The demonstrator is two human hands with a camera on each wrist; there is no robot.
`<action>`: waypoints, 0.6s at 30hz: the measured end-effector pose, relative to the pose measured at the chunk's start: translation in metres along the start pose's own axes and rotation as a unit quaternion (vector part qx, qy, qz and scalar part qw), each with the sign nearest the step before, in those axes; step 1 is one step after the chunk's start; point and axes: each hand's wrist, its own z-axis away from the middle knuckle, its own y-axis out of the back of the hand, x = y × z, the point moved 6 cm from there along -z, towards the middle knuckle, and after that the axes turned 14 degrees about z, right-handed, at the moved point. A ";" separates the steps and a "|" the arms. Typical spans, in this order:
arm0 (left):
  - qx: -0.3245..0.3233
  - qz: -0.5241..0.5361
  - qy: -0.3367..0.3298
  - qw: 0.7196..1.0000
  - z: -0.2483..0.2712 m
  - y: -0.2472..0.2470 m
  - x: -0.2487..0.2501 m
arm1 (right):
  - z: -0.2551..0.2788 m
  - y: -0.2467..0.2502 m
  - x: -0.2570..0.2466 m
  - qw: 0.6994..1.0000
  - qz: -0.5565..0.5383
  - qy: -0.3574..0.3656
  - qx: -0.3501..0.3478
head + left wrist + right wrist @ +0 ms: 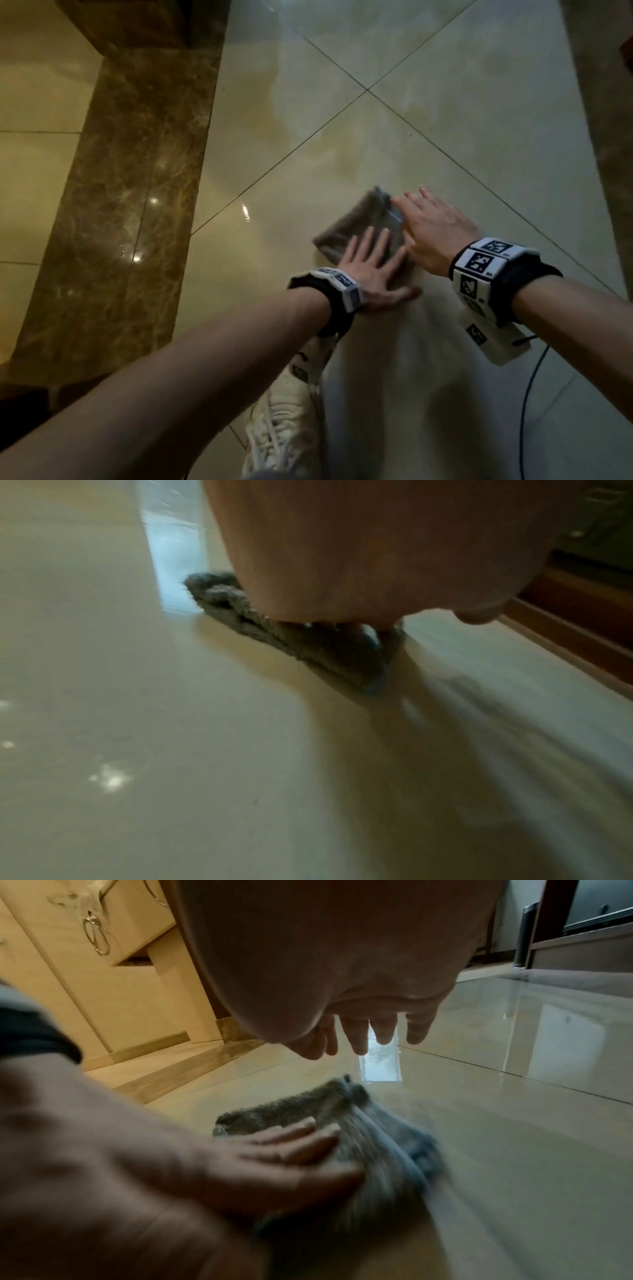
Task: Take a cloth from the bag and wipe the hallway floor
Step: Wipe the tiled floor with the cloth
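My left hand (368, 270) lies flat, fingers straight, pressing the folded grey cloth (352, 228) onto the glossy floor tiles (445, 113). My right hand (435, 229) hovers just right of it, fingers extended, holding nothing. Brown marble strip (130, 192) on the left.

I can read no words or numbers; the wrist bands (486, 263) by my hands only show black-and-white square patterns.
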 end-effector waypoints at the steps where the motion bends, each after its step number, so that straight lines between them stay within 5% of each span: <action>1: -0.029 -0.032 -0.041 0.998 0.002 -0.011 0.010 | 0.000 -0.001 0.003 1.000 -0.003 -0.008 -0.003; 5: -0.007 -0.078 -0.081 0.994 0.005 0.002 -0.023 | -0.002 -0.007 0.005 1.000 -0.013 -0.023 -0.015; 12: 0.172 0.000 0.187 0.967 0.043 0.079 -0.172 | -0.003 -0.008 -0.009 1.000 -0.014 0.000 -0.020; 18: 0.185 0.067 0.233 0.952 0.043 0.073 -0.177 | -0.006 -0.016 -0.012 0.998 0.009 0.026 -0.051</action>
